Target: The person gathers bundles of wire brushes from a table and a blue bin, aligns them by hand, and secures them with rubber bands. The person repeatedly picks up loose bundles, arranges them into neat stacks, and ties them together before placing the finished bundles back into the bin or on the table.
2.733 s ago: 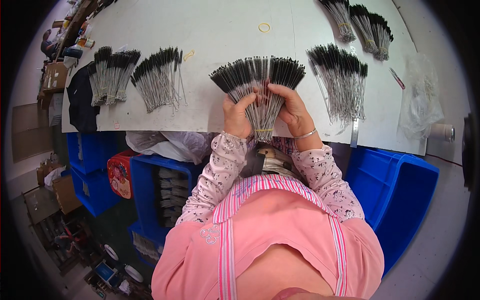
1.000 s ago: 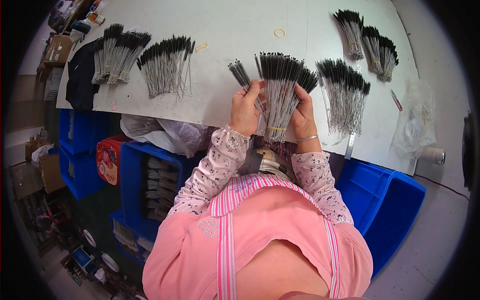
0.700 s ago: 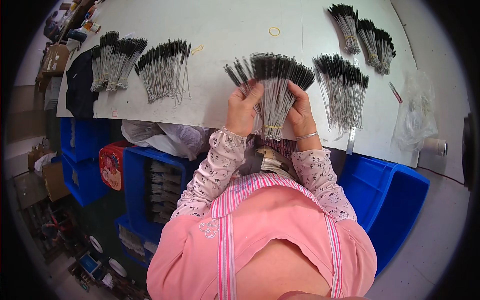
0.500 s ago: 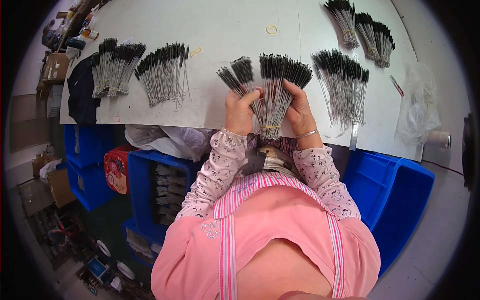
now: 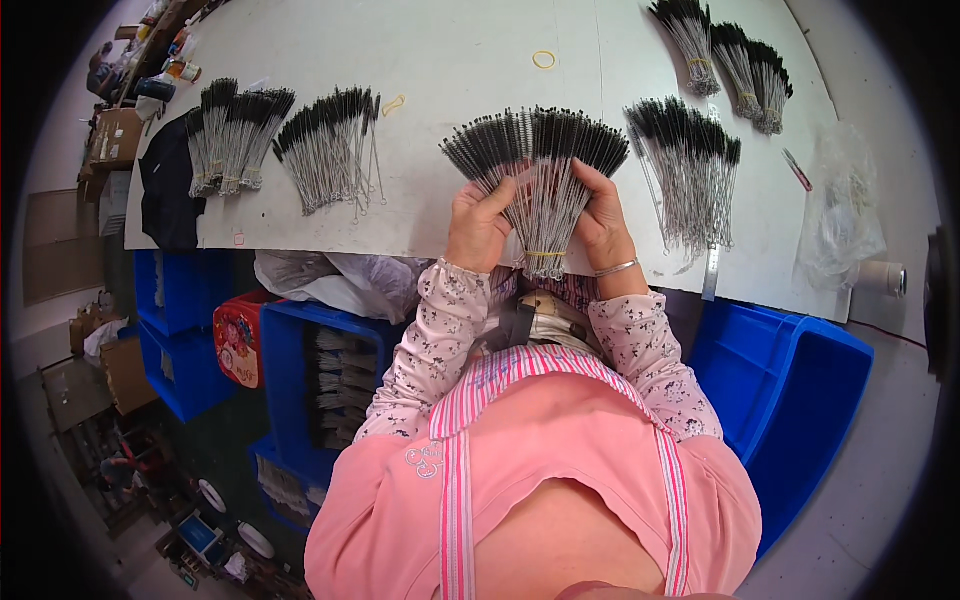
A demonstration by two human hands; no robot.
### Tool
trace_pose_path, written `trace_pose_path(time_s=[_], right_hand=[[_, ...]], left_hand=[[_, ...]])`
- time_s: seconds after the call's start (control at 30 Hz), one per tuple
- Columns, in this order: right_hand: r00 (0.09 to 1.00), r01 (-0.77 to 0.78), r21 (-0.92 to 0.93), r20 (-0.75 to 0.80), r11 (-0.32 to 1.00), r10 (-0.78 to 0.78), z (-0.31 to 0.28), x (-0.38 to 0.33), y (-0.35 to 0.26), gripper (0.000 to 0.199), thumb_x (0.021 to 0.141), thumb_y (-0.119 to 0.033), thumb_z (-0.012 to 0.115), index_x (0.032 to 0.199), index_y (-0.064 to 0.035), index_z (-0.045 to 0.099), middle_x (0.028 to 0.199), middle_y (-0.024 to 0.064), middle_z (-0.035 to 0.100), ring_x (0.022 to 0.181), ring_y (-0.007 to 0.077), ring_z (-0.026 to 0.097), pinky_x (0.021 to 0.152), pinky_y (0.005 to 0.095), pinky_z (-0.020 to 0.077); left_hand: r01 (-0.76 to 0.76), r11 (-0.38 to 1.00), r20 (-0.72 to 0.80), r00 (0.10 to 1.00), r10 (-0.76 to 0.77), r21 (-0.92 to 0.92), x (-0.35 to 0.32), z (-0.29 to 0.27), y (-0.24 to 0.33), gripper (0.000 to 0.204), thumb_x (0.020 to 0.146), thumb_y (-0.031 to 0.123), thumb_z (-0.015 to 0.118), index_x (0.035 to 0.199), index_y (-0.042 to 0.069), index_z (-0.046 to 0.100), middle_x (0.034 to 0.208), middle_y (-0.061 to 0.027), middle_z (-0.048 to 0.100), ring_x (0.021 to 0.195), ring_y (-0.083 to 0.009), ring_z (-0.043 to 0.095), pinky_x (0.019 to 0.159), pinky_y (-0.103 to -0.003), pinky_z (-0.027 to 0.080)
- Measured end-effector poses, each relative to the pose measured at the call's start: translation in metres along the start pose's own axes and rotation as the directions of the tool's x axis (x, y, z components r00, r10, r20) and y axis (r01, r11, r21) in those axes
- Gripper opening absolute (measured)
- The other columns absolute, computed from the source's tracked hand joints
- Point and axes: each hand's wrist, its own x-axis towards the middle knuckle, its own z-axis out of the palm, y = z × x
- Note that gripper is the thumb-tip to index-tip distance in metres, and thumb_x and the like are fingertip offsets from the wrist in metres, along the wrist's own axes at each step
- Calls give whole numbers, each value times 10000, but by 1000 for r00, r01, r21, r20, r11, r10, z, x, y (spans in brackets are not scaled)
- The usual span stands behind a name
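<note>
Holding with both hands a fanned bundle of thin wire brushes (image 5: 538, 150), black bristle ends up and spread wide, bare wire stems gathered below. Banded near the stem ends with a yellow rubber band (image 5: 545, 254). Raised over the near edge of the tabletop (image 5: 450, 50); cannot tell whether touching it.

Left hand (image 5: 480, 222): closed around the left side of the stems, thumb across the front. Right hand (image 5: 603, 222): closed around the right side, fingers curled behind the fan, thumb in front. Nothing else in either hand.

Around the bundle:
- Just to the right, lying loose on the tabletop, a flat spread of the same brushes (image 5: 690, 165).
- Far right corner, 3 tied bundles (image 5: 725, 55).
- To the left, a loose spread (image 5: 325, 145) and more gathered bunches (image 5: 230, 130), beside a black cloth (image 5: 165, 190).
- A spare yellow band (image 5: 543, 60) well apart, further up the tabletop.
- Blue bins (image 5: 800, 370) below the tabletop edge on both sides.

Step judged: spreading and checking a banded bundle, bristle tips roughly level in an arc.

Next move, as judged: calls for a firm pinch at the band so the stems do not slide, even pressure from both thumbs, and care that the outermost brushes at the left do not slip free of the fan.
</note>
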Motion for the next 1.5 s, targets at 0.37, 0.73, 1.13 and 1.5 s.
trace_pose_path(time_s=[0.37, 0.73, 1.13, 1.5], right_hand=[[999, -6, -113, 32, 994, 9, 0, -3, 6, 195, 840, -87, 586, 977, 48, 617, 962, 172, 661, 881, 278, 646, 854, 397, 519], [1000, -27, -150, 4, 988, 28, -1, -1, 9, 253, 845, -138, 599, 980, 76, 615, 1010, 214, 640, 950, 303, 631, 899, 400, 501], [998, -44, -158, 39, 987, 51, 2, -4, 6, 255, 858, -163, 592, 993, 52, 622, 1004, 183, 651, 914, 280, 645, 847, 377, 525], [973, 208, -202, 141, 957, -182, 34, -13, 15, 398, 911, -322, 558, 1151, -4, 547, 1095, 118, 621, 967, 238, 622, 865, 391, 512]], left_hand=[[-81, 946, -36, 995, 97, 314, -1, 10, -6, 290, 765, -49, 626, 1051, -22, 580, 972, -83, 649, 850, -161, 635, 768, -284, 515], [115, 992, -35, 992, -117, -53, 10, -29, -13, 294, 785, -36, 549, 1078, -44, 567, 1014, -122, 637, 905, -215, 624, 831, -349, 517], [55, 995, -4, 999, -55, 79, 4, -17, -11, 300, 815, -9, 553, 1114, -31, 554, 1021, -112, 636, 927, -219, 624, 859, -365, 498], [-178, 949, 111, 982, 153, 261, -16, 28, -17, 707, 695, -85, 644, 1329, -13, 339, 1198, -127, 519, 1104, -246, 531, 959, -361, 427]])
